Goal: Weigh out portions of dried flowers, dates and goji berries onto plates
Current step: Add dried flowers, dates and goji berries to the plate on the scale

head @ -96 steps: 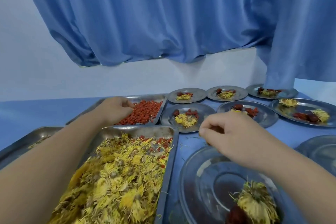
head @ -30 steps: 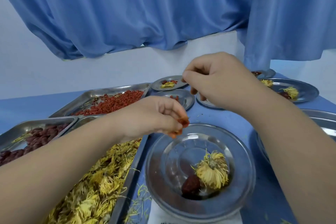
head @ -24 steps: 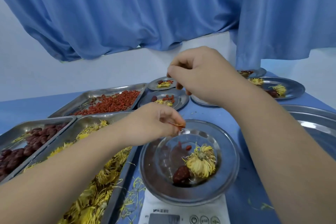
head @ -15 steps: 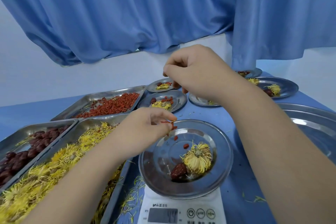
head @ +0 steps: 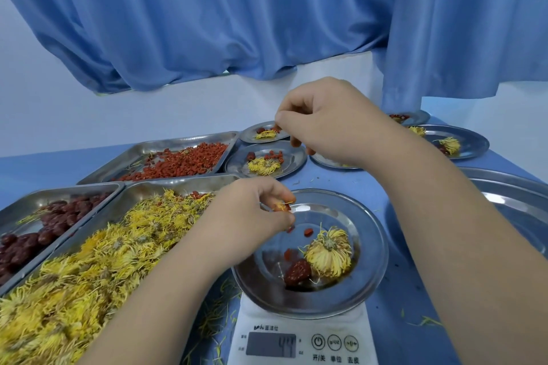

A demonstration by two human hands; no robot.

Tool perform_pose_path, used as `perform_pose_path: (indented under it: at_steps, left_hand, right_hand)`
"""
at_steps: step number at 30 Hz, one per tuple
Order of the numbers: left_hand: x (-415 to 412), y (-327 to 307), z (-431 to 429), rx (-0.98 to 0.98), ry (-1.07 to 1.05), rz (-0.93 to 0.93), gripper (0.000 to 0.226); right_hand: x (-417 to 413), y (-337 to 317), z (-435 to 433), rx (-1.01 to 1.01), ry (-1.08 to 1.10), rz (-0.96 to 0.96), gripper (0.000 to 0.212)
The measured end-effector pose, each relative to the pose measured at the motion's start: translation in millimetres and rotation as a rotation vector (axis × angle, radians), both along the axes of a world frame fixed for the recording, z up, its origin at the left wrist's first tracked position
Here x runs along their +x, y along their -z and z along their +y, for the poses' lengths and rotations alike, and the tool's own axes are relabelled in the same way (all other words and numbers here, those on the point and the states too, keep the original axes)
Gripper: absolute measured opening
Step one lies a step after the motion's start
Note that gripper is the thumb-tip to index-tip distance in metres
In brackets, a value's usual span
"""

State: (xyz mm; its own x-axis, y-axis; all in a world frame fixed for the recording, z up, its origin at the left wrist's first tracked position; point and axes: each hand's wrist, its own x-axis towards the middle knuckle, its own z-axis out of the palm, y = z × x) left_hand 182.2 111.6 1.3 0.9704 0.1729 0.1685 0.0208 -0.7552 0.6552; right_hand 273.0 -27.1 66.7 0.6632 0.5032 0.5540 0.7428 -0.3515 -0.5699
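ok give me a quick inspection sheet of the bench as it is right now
surface: blue table, steel plate on a digital scale.
job's things: plate holds one dried chrysanthemum, one date, few goji berries; trays of each at left; filled plates behind.
clutter: loose petals by the scale.
hands: left hand pinches goji berries over the plate; right hand raised, curled round red pieces.
cables: nothing seen.
surroundings: blue curtain, white wall.

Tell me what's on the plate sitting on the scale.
One dried flower, one date and a few goji berries. The left hand covers part of the plate, hiding anything beneath.
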Motion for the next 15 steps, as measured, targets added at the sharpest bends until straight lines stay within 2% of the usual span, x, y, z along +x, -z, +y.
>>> perform_pose_path:
  at_steps: [15]
  left_hand:
    - [4.8, -9.5, 10.3, -0.098, 0.059, -0.011, 0.01]
  right_hand:
    - [4.1, 9.9, 6.1, -0.183, 0.031, 0.004, 0.02]
